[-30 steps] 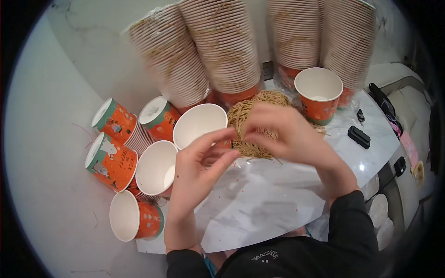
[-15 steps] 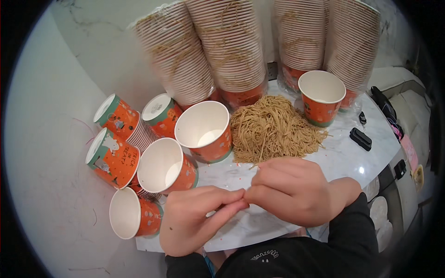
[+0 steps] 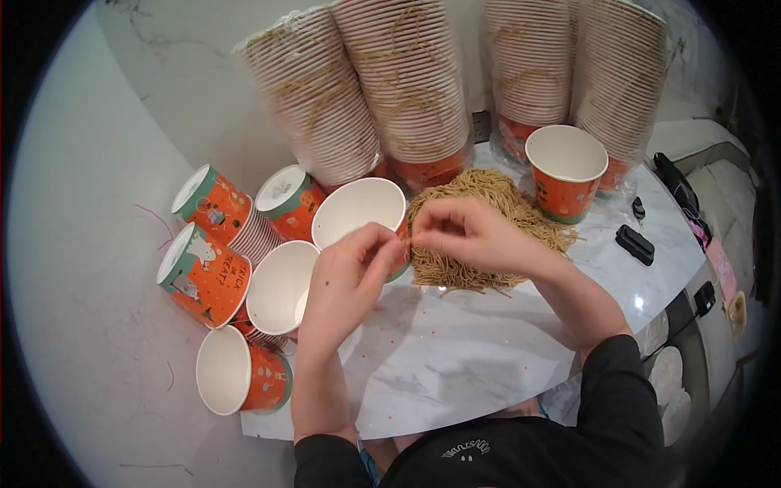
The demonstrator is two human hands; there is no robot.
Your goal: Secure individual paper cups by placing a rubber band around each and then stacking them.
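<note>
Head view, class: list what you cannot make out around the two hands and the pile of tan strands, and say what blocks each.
- What the fingers pinch: too small, covered by both hands.
- Near edge of the strand pile: hidden by the right hand.
- Side of the open paper cup: behind the left hand.
- Tops of the stacked cups: cut off by the upper edge.

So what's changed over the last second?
Both hands, left hand and right hand, moved from near the table edge back up to the pile of tan strands, pinching at its near side. Cups and stacks stayed put.
</note>
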